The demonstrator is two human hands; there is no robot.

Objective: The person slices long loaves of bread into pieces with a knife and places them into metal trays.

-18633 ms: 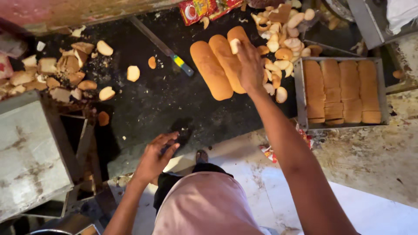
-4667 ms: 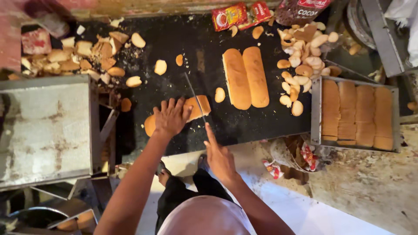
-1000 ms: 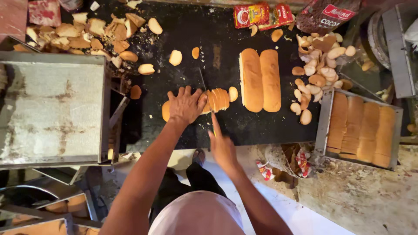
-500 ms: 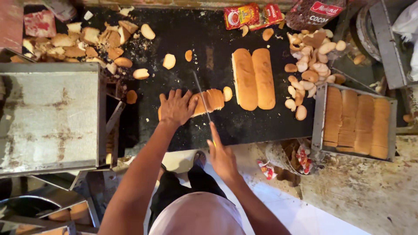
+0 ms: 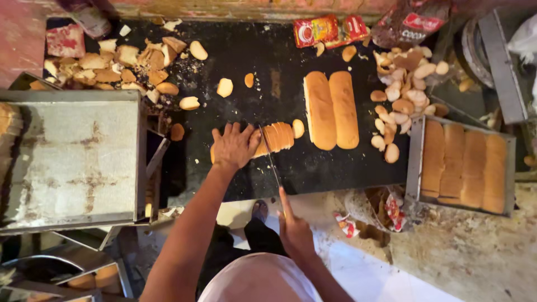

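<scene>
A long bread loaf point(image 5: 275, 137) lies across the black counter point(image 5: 263, 67), its right part cut into slices. My left hand point(image 5: 234, 146) presses flat on the uncut left part of it. My right hand point(image 5: 295, 229) grips the handle of a long knife point(image 5: 270, 156), whose blade runs down through the loaf just right of my left fingers. Two whole loaves point(image 5: 331, 109) lie side by side to the right.
A metal tray point(image 5: 415, 162) with several loaves sits at the right. Cut end pieces point(image 5: 404, 100) pile beside it, and bread scraps point(image 5: 112, 64) heap at the far left. A grey metal box point(image 5: 70, 162) stands left. Red packets point(image 5: 324, 29) lie at the back.
More slices stand at the loaf's right end than a second ago. My left hand has shifted slightly left along the loaf, and the knife still saws beside it.
</scene>
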